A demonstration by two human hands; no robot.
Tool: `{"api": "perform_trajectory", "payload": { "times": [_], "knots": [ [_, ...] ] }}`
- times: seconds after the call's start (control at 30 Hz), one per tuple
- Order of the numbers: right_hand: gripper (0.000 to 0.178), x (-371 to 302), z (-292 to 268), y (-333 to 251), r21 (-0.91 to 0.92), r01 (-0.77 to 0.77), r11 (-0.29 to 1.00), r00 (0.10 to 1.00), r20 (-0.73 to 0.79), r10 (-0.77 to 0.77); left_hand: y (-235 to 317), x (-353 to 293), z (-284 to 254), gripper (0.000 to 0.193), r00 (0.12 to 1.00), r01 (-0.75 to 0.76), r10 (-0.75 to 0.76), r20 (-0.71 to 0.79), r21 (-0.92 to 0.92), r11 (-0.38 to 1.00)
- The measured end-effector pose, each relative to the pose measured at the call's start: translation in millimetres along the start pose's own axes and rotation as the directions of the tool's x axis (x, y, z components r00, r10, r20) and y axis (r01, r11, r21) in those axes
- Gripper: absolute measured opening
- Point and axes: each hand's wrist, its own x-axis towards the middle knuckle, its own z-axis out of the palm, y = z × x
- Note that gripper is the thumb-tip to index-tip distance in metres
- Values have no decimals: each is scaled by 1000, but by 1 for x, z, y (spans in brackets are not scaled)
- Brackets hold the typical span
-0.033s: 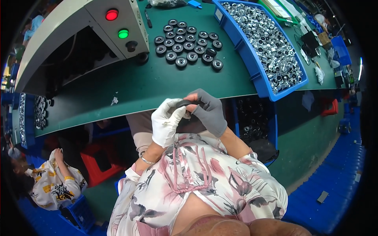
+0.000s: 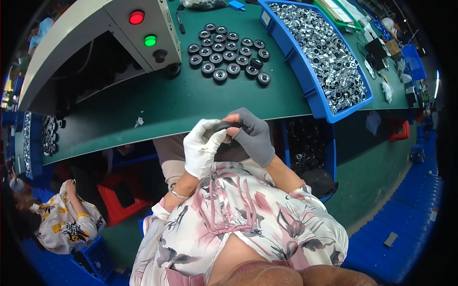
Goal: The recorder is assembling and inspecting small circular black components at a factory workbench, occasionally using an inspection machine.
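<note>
Just off the table's front edge, a small black ring-shaped tyre (image 2: 222, 126) is pinched between both my hands. My left hand (image 2: 202, 147), in a white glove, grips its left side with thumb and fingers. On its other side, my right hand (image 2: 251, 137) holds it, wearing a grey glove with bare fingertips. The fingers cover much of the tyre, so its inside cannot be made out. Beyond my hands, several small black wheels (image 2: 216, 58) with shiny hubs lie grouped on the green table (image 2: 157, 107).
At the back right stands a blue bin (image 2: 312, 97) full of shiny metal hubs (image 2: 324, 52). A machine (image 2: 119, 28) with red and green buttons fills the back left. Dark parts lie in a lower blue bin (image 2: 335, 157) beside my right arm. Another person (image 2: 67, 221) sits at left.
The tyre has tilted slightly between my fingers. Both hands stay in nearly the same place.
</note>
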Motion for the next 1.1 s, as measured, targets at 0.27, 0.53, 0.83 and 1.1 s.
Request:
{"api": "perform_trajectory", "payload": {
  "times": [0.27,0.53,0.83,1.1],
  "knots": [
    [35,-4,3,15,-409,328,852,932,-10,-364,-9,-5,-1,19,992,-111,116,-45,92,990],
    [38,1,-1,32,-484,460,744,850,-2,-527,-11,1,3,15,995,28,-20,-99,86,996],
    [35,8,-7,3,-543,332,771,924,23,-382,13,15,6,18,997,32,-19,-73,181,983],
    [31,1,7,5,52,-45,998,993,-110,51,1,14,9,29,985,-145,159,-62,188,971]
  ]
}}
